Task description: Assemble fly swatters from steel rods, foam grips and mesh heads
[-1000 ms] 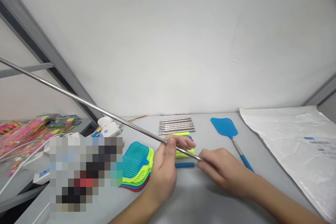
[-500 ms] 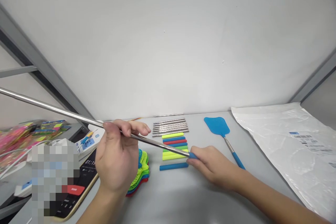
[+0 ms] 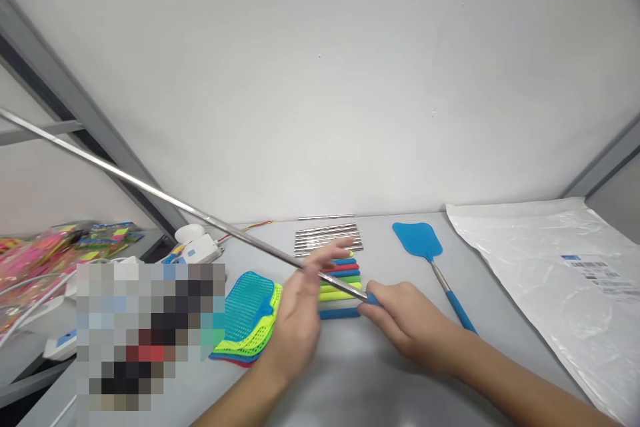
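My right hand (image 3: 407,320) is closed round the blue grip of a long, thin telescopic metal rod (image 3: 175,201), which slants up past the left edge; its far end is out of view. My left hand (image 3: 299,320) is at the rod near the grip, fingers stretched out and slightly blurred, with the rod passing between thumb and fingers. Behind it lie coloured grip sleeves (image 3: 345,279) and a row of short metal rods (image 3: 327,237). A stack of perforated fly swatter heads (image 3: 249,307) lies left of my left hand. An assembled blue fly swatter (image 3: 419,240) lies farther right.
A large white plastic mailing bag (image 3: 530,280) covers the right side of the table (image 3: 380,387). At the left are a white power strip (image 3: 200,250), cables, a pixelated patch and colourful plastic packets (image 3: 55,253). A pale wall (image 3: 320,113) stands behind.
My left hand has slid right along the rod towards the grip, its fingers now more stretched out. The rod's far part has risen. The view has shifted slightly left.
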Tool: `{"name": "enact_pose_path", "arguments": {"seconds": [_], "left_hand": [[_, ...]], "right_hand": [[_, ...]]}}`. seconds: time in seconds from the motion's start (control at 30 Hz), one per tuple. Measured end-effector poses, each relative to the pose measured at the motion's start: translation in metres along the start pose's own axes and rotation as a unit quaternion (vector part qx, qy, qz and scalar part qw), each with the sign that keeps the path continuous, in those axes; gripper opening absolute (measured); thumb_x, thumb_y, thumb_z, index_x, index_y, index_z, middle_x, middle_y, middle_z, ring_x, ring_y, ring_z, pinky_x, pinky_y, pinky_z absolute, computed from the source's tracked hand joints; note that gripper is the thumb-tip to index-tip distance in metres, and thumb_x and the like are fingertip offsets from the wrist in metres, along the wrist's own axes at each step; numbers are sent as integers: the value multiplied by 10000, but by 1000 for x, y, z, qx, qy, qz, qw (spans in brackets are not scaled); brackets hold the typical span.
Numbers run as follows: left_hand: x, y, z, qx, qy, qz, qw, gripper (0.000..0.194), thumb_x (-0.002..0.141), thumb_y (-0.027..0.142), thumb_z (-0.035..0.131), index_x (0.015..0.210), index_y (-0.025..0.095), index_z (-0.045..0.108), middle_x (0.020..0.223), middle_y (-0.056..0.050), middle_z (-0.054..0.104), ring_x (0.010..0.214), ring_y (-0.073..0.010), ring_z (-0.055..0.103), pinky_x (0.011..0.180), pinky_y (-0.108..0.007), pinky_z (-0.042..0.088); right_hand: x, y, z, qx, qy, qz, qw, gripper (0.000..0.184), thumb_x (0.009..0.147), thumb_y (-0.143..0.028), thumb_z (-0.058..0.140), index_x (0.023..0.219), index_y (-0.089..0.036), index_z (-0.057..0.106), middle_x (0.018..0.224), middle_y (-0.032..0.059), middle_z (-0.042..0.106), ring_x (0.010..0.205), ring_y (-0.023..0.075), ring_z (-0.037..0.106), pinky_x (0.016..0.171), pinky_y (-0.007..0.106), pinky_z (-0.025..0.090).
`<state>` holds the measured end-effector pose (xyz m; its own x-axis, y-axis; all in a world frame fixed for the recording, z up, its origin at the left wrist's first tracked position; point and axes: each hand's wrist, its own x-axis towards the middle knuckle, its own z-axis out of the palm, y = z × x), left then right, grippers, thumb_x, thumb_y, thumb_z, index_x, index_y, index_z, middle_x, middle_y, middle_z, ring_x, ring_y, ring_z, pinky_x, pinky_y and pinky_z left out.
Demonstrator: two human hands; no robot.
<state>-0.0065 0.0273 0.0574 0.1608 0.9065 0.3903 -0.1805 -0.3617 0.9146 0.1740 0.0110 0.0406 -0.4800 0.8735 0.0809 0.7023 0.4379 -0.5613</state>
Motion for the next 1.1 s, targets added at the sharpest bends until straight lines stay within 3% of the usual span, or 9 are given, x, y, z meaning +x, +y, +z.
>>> {"name": "enact_pose_path", "arguments": {"seconds": [0.1, 0.17, 0.37, 0.5, 0.6, 0.7, 0.77, 0.97, 1.1], "left_hand": [[15, 10, -14, -21, 90, 80, 992, 398, 996, 408, 345, 933, 197, 677, 1131, -98, 669, 1187, -244, 545, 996, -374, 408], [19, 10, -18, -25, 111, 80, 990, 380, 993, 375, 378, 852, 183, 675, 1055, -87, 694, 1158, -241, 568, 1006, -376, 407], [2, -8, -2, -26, 22, -42, 999, 435, 1002, 411, 327, 880, 178, 674, 1134, -92, 683, 1168, -264, 568, 1029, -434, 400], [3, -3, -4, -4, 24, -32, 999, 396, 988, 430, 373, 1010, 180, 680, 1214, -105, 643, 1212, -269, 531, 1015, -417, 410], [15, 9, -17, -39, 97, 48, 993, 449, 981, 484, 346, 1020, 182, 676, 1132, -107, 672, 1106, -252, 593, 957, -404, 446], [27, 18, -30, -80, 189, 122, 971, 469, 991, 470, 318, 872, 187, 672, 930, -70, 700, 976, -218, 637, 888, -374, 479], [32, 18, -33, -81, 212, 133, 965, 449, 996, 415, 345, 758, 184, 648, 824, -45, 683, 962, -209, 639, 875, -357, 482], [18, -3, -16, -73, 149, 60, 984, 452, 994, 446, 334, 725, 194, 597, 848, -48, 709, 986, -236, 648, 916, -413, 463], [-6, -19, 6, 7, 1, -45, 999, 469, 1008, 430, 286, 817, 199, 648, 1048, -60, 715, 1070, -230, 615, 981, -402, 423]], "right_hand": [[0, 3, -2, -9, 1, -3, 1000, 344, 994, -447, 300, 798, -212, 458, 716, -7, 586, 578, 133, 450, 555, 265, 257], [1, 5, -1, -10, 0, 0, 1000, 355, 992, -458, 301, 789, -212, 458, 705, -8, 579, 573, 131, 446, 552, 265, 256], [2, 10, 2, -8, -13, 1, 1000, 329, 989, -435, 319, 795, -212, 463, 695, -5, 572, 582, 137, 452, 564, 266, 263], [2, 9, -1, 8, -20, 3, 1000, 335, 996, -448, 295, 812, -219, 456, 731, -6, 586, 609, 139, 472, 579, 262, 278], [2, 8, -4, 2, -14, 6, 1000, 352, 994, -471, 286, 794, -222, 435, 727, -10, 575, 605, 137, 461, 571, 259, 274], [3, 9, -4, -29, -14, 10, 999, 372, 989, -487, 280, 764, -222, 412, 664, -15, 537, 560, 136, 416, 545, 266, 249], [2, 12, -3, -43, -17, 13, 999, 381, 986, -491, 277, 754, -221, 411, 646, -13, 529, 547, 137, 404, 537, 270, 239], [3, 14, 1, -16, -32, 25, 999, 379, 991, -463, 279, 775, -211, 463, 729, 16, 598, 607, 146, 481, 566, 271, 277], [2, 3, 2, 35, -38, 35, 998, 359, 992, -453, 298, 823, -211, 502, 784, 20, 625, 667, 155, 530, 595, 266, 303]]}}
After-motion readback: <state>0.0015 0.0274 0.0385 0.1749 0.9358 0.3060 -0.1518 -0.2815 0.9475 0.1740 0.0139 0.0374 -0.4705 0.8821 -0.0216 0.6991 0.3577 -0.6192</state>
